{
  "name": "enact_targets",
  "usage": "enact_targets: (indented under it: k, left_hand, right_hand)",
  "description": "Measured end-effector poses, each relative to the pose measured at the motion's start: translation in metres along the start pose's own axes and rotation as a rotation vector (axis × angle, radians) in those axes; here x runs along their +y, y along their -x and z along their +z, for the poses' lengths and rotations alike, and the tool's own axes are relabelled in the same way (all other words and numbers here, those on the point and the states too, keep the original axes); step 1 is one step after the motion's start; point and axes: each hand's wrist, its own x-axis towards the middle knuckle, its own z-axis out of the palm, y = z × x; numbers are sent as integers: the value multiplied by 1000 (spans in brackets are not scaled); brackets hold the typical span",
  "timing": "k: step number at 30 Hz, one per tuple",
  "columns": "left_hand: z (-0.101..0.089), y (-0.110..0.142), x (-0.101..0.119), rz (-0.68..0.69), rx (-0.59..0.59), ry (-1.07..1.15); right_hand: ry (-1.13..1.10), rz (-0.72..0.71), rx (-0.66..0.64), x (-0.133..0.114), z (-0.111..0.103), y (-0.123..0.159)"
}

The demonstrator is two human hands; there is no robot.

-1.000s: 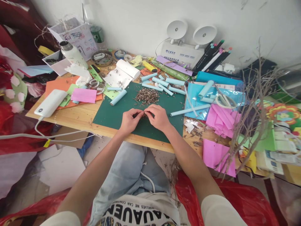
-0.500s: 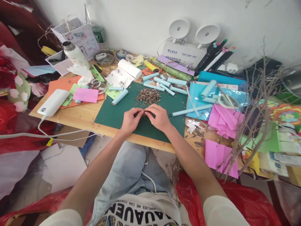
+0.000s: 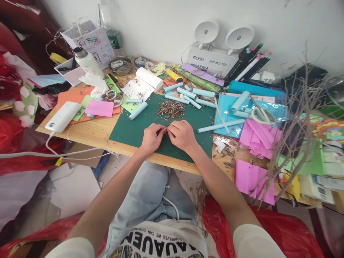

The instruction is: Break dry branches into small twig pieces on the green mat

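- Head cam: both hands are meeting over the front half of the mat (image 3: 126, 130), so I'm using that as the landmark.
- Left hand (image 3: 153, 137) is curling in, thumb and index nearly closed at the tips. Looks like it's pinching a tiny brown bit (image 3: 166, 131), too small to make out properly.
- Right hand (image 3: 183, 134) is arching over from the other side, fingers bent, tips closing on that same spot. Two-handed pinch is probably for steadying something that fiddly.
- The pile (image 3: 170, 108) of brown bits is sitting on the mat's back half, just past the fingertips, probably for easy reach and to spare the wood.
- Blue tubes (image 3: 203, 93) are lying along the mat's back edge, likely pushed there to leave elbow room.
- A longer tube (image 3: 221, 126) is crossing the mat's right edge.
- Scissors (image 3: 263, 114) are resting right of the mat, on a blue packet (image 3: 220, 111), I'd guess parked out of the way.
- Power bank (image 3: 63, 116) is lying left of the mat.
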Motion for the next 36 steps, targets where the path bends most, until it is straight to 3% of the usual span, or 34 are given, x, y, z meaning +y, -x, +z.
enact_targets:
  k: [11,16,24,27,32,36]
  left_hand:
    - [-1,0,2,74,-20,-19]
    - [1,2,4,182,-51,-58]
    - [-6,-1,2,148,-91,-331]
    - [-15,-8,-5,109,-61,-252]
    - [-28,-33,-21,86,83,-139]
    - [-30,-56,-35,125,-10,-300]
  right_hand:
    - [-113,119,61,-3,7,2]
    - [-146,144,106,-2,4,1]
    - [-157,173,-18,5,-4,-1]
    - [-159,180,-62,7,-2,-2]
    - [-219,186,-82,7,0,-2]
    - [-260,173,-46,9,0,-1]
